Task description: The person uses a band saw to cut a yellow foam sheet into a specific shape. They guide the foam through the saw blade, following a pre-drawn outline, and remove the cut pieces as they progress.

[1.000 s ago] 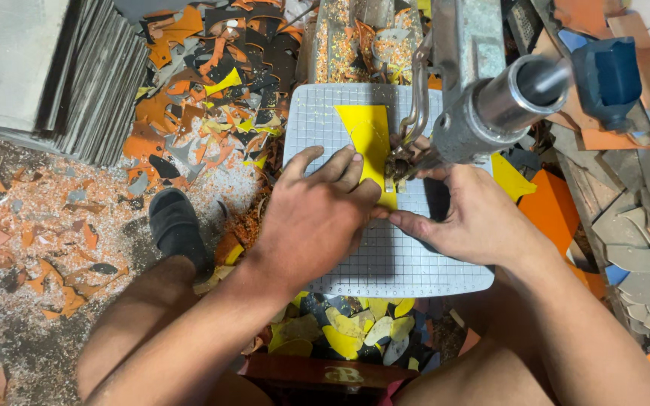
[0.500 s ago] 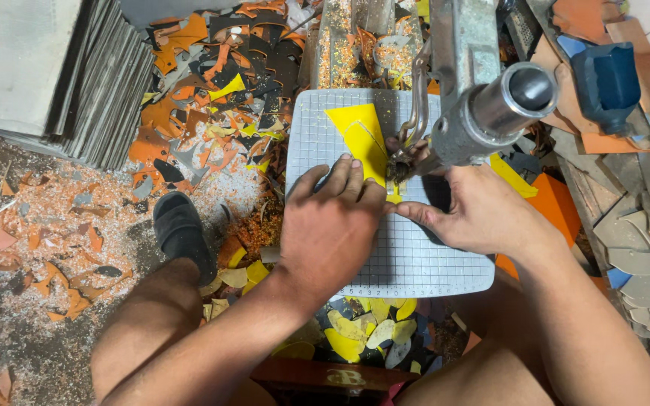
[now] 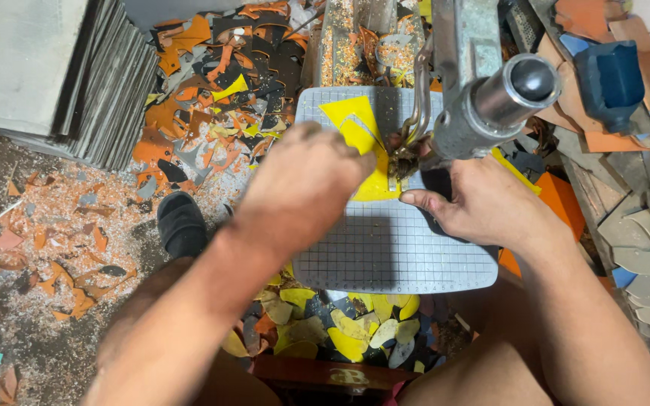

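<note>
Yellow flat sheet piece [image 3: 361,143], upper centre of frame, on grey gridded saw plate [image 3: 393,248]. Left hand [image 3: 306,184] presses it flat (fingers together); right hand [image 3: 483,203] fingertips pin its edge.

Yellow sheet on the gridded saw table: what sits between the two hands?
Head view: between the left hand and right hand lies the yellow sheet on the gridded table, with the saw's blade area above it. Both hands touch the sheet.
</note>
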